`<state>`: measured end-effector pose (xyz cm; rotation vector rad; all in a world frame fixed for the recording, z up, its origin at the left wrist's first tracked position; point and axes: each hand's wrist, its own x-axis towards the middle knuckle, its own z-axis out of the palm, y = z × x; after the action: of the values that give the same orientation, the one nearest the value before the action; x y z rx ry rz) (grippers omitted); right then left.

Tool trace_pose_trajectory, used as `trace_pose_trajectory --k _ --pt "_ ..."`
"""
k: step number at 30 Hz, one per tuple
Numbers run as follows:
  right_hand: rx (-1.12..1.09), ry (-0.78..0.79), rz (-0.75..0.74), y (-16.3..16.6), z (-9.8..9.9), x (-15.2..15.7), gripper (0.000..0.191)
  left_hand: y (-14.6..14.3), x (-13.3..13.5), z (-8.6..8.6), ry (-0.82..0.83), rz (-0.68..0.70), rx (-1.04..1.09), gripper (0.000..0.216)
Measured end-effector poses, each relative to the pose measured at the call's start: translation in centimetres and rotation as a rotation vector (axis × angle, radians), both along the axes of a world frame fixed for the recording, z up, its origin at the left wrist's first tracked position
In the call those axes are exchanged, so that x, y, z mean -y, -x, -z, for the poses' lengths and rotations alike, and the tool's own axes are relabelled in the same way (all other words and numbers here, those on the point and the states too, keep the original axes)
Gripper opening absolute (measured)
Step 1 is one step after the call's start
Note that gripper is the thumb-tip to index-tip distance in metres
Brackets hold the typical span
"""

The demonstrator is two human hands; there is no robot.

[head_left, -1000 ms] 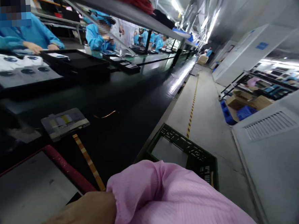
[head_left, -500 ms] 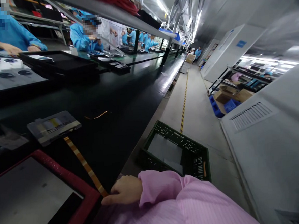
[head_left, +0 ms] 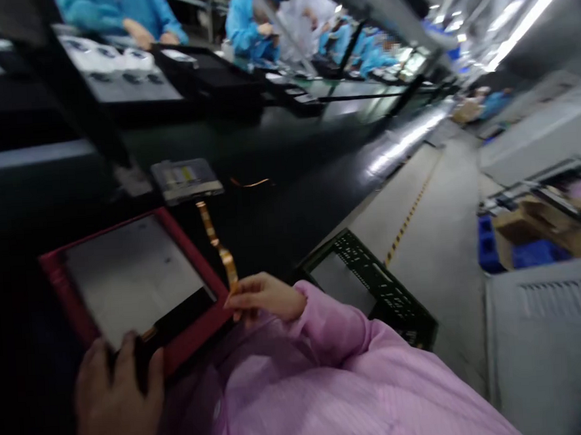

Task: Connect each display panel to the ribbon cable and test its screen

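Between the thumb and fingers of my right hand (head_left: 266,294), I pinch one end of an orange flex ribbon cable (head_left: 217,245). The cable stretches away from me toward a clear plastic case (head_left: 187,181) on the dark bench. Left of that hand lies a red frame (head_left: 199,334) around a pale, flat panel (head_left: 131,273) with a black strip along its near side. My left hand (head_left: 119,398) is at the frame's near edge, fingers spread and touching it; its fingertips are partly in shadow.
A thin orange strip (head_left: 251,182) lies on the bench (head_left: 286,152). Black trays (head_left: 213,71) and white boxes (head_left: 124,67) stand across it, before people in blue. A dark green crate (head_left: 398,289) sits at lower right, beside an aisle with a striped floor line (head_left: 411,216).
My left hand has come into view at the red frame. The view has shifted, so the bench things appear farther right and higher. The ribbon cable, straight before, now bends.
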<state>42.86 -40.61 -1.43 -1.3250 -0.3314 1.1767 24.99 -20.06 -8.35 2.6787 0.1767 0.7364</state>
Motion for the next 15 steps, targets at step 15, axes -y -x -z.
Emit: trace_pose_trajectory --k 15 --pt "0.51 -0.248 -0.029 -10.2 -6.2 -10.9 0.025 0.3 6.7 -1.6 0.016 -0.289 -0.193 0.046"
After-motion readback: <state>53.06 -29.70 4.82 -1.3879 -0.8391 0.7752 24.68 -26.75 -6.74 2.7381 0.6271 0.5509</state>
